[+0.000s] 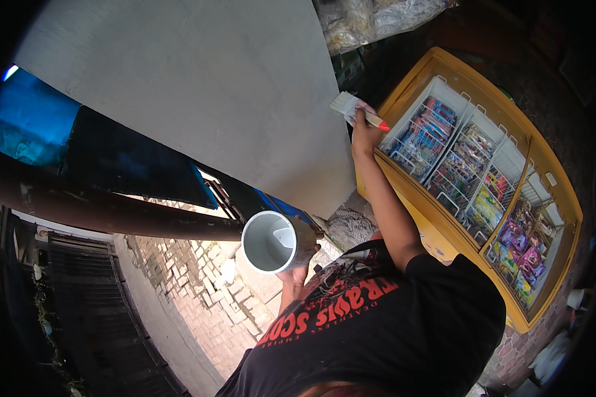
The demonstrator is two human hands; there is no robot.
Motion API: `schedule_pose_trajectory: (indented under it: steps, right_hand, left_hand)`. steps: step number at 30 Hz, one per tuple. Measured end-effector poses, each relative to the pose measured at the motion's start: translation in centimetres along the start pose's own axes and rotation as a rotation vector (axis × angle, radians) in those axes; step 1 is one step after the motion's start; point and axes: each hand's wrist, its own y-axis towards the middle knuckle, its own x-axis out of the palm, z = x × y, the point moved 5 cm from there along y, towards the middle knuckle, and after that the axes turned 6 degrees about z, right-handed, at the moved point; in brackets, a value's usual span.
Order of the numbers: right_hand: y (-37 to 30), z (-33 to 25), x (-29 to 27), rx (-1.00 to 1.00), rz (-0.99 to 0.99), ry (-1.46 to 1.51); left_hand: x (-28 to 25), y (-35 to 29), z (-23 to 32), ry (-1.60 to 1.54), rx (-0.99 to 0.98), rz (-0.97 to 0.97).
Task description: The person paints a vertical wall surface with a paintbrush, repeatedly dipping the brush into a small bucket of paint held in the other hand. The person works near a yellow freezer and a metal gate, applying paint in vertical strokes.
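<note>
My left hand (296,274) is closed around a white round paint container (291,249), its mouth tilted toward the camera. A little whitish paint shows at the bottom of its pale inside. Raised at the upper right, my right hand (363,132) grips a flat paintbrush (344,104) with pale, whitish bristles and a red-tipped handle. The bristles point up and left, close to the right edge of a large smooth grey panel (205,92). From this view I cannot tell whether they touch it.
On the right a yellow chest freezer (402,192) holds wire baskets of colourful wrapped packets. Stuffed clear plastic bags (387,23) sit above the panel's edge. A dark brown pipe (132,215) crosses at left, with a blue sheet (33,119) behind. Paving bricks (202,281) lie below.
</note>
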Motion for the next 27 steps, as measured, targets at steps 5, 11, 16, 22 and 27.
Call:
schedule_pose_trajectory:
  steps: [5, 11, 16, 22, 27]
  right_hand:
    - [-0.6, -8.9, 9.2, -0.301, -0.305, 0.017]
    - [-2.1, -3.5, 6.4, 0.091, -0.231, 0.325]
    - [-2.8, 3.2, -2.4, 0.181, 0.091, -0.011]
    - [-0.9, -7.3, 7.5, -0.293, -0.310, -0.192]
    - [-2.2, -21.5, 20.1, -0.379, -0.477, -0.089]
  left_hand:
    - [0.7, 0.0, 0.2, -0.013, -0.026, -0.038]
    - [-0.1, -0.2, 0.5, -0.012, 0.008, -0.003]
    - [-1.6, -0.5, 1.4, -0.063, 0.050, -0.025]
    - [-4.6, -0.2, 2.8, -0.070, 0.138, 0.261]
    - [0.1, 0.2, 1.7, 0.008, 0.087, 0.059]
